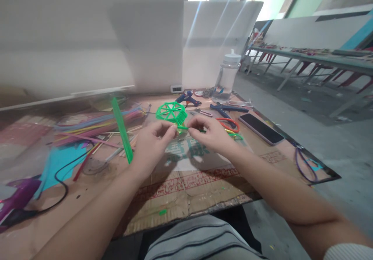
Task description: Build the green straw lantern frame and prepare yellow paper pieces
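Observation:
Between both hands, over the middle of the table, is a short thin green stick point(182, 128). One end is pinched between the thumb and fingers of my left hand point(159, 133). The fingertips of my right hand point(207, 132) are closed on the other end. Just behind them is a green spoked, wheel-like frame point(171, 112); whether the stick joins it I cannot tell. A small yellowish piece below the stick is too blurred to name. Left of my left wrist, a long green strip point(122, 130) slants upward, its lower end hidden by my arm.
Behind the hands are a blue glue gun point(188, 98), a water bottle point(226, 77) and blue-handled pliers point(230, 108). A phone point(261, 128) lies right, near orange rings point(233, 124). Coloured strips point(99, 124), blue paper point(62, 163) and a purple corded tool point(19, 198) occupy the left.

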A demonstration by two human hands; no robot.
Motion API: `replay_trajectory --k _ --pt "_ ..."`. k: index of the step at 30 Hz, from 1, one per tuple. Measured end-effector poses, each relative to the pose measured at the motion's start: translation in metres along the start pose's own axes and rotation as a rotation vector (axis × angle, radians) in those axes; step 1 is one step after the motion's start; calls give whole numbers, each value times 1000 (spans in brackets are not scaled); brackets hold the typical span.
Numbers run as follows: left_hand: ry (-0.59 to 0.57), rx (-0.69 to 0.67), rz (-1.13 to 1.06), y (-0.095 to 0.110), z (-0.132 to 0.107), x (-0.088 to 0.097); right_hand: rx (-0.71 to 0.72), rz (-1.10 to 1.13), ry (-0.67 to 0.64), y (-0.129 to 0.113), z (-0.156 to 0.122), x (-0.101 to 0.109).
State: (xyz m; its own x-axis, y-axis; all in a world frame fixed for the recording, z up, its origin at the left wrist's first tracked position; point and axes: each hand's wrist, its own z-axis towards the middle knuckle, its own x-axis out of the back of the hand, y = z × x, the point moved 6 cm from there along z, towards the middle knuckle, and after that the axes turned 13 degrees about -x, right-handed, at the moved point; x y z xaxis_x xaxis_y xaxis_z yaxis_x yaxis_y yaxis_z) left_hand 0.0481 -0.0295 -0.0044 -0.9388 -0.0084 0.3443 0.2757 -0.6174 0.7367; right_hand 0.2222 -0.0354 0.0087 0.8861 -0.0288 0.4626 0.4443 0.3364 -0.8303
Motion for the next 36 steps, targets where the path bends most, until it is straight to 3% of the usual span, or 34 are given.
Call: replay_trajectory --k 9,17,20,22,24,27,29,32,34,36 --pt "23 28 -83 1 0 -1 -102 93 -42 4 3 0" --pt "18 15 -89 2 -2 -4 -67 98 -49 2 2 -3" --pt "-7 21 -68 0 3 1 -55 48 5 4 3 1" --pt "-69 38 9 -5 9 6 -32 -3 104 6 5 9" --pt "-204 68 183 -16 15 12 -7 -50 176 7 6 17" --pt "-479 74 501 -33 17 16 29 -93 165 7 7 18" --pt "-532 26 721 -35 17 20 67 -121 138 5 5 14" --pt "-358 -79 930 -14 15 27 135 -227 109 2 -1 4" --pt "-204 -266 845 11 12 23 173 -334 97 2 -4 -3" --pt "-171 -457 673 30 7 11 212 -430 87 1 -7 -9"
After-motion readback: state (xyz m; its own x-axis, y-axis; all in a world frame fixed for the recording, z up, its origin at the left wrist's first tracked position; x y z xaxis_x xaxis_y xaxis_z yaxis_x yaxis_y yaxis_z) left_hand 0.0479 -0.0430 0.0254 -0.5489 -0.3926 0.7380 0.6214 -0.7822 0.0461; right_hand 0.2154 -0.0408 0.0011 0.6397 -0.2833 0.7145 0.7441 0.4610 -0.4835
